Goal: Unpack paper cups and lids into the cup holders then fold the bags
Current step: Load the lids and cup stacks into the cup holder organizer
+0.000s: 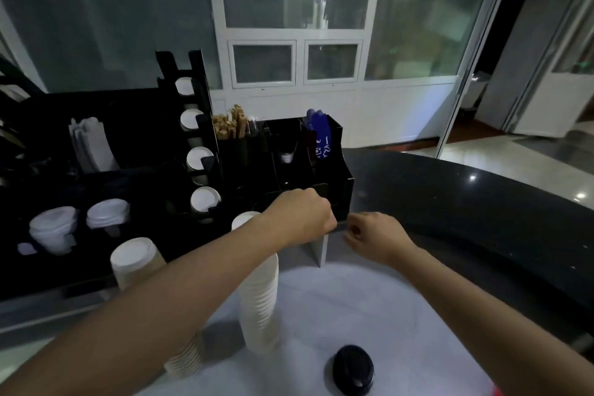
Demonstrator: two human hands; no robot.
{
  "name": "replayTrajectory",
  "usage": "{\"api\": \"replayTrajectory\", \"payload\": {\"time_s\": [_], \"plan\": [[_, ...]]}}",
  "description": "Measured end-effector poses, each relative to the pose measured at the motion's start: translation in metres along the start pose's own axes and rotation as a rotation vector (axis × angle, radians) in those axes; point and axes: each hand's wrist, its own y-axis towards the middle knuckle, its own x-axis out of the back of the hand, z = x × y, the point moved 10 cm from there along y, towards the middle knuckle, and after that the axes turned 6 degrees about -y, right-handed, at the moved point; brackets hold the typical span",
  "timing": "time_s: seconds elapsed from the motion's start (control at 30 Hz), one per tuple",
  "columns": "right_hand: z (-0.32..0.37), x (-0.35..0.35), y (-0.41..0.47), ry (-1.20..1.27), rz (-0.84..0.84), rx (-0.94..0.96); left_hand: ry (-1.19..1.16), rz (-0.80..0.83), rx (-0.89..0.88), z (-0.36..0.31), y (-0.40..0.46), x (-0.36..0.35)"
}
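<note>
A tall stack of white paper cups [260,292] stands upside down on the white counter. My left hand [302,215] is curled in a fist just above and behind the stack's top. My right hand [373,235] is close beside it, thumb and fingers pinched together. Both seem to grip the thin clear bag around the stack; the plastic itself hardly shows. A second cup stack [138,260] leans at the left, partly hidden under my left forearm. The black cup holder [199,125] shows several white cup rims in its tilted column.
A stack of black lids [353,370] sits near the counter's front edge. White lids [54,228] lie in piles at the left. A black organiser [337,177] with wooden stirrers and blue packets stands right behind my hands. A dark curved countertop [482,202] runs to the right.
</note>
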Motion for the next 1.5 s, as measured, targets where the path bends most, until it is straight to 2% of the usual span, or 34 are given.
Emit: {"api": "replayTrajectory", "payload": {"time_s": [0.1, 0.17, 0.27, 0.43, 0.5, 0.6, 0.67, 0.83, 0.93, 1.03, 1.2, 1.33, 1.5], "plan": [[-0.003, -0.036, -0.039, 0.053, 0.083, -0.059, 0.107, 0.015, -0.162, -0.037, -0.014, -0.046], [-0.002, -0.066, -0.064, 0.063, 0.140, -0.101, 0.045, 0.012, -0.205, -0.047, -0.030, -0.087], [0.004, -0.115, -0.101, 0.036, 0.237, -0.116, -0.110, 0.049, -0.125, -0.039, -0.055, -0.154], [0.008, -0.182, -0.155, 0.066, 0.344, -0.147, -0.123, 0.217, -0.027, -0.021, -0.095, -0.255], [0.008, -0.213, -0.174, 0.065, 0.440, -0.154, -0.114, 0.283, 0.021, -0.012, -0.109, -0.282], [0.013, -0.262, -0.204, 0.110, 0.675, -0.182, -0.112, 0.334, 0.065, -0.001, -0.123, -0.306], [0.020, -0.284, -0.216, 0.145, 0.713, -0.196, -0.091, 0.356, 0.070, 0.003, -0.128, -0.313], [0.022, -0.298, -0.214, 0.108, 0.594, -0.239, -0.063, 0.364, 0.014, 0.004, -0.126, -0.310], [0.014, -0.292, -0.209, 0.181, 0.562, -0.260, -0.078, 0.339, 0.001, -0.003, -0.117, -0.299], [-0.006, -0.269, -0.188, 0.265, 0.454, -0.301, -0.090, 0.288, -0.029, -0.015, -0.098, -0.279], [-0.040, -0.190, -0.112, 0.299, 0.237, -0.273, -0.054, 0.114, -0.093, -0.028, -0.044, -0.199], [-0.052, -0.111, -0.036, 0.318, 0.105, -0.203, -0.043, -0.051, -0.056, -0.022, -0.006, -0.116], [-0.049, -0.026, 0.047, 0.255, -0.024, -0.094, 0.088, -0.126, -0.047, -0.014, 0.018, -0.029]]}}
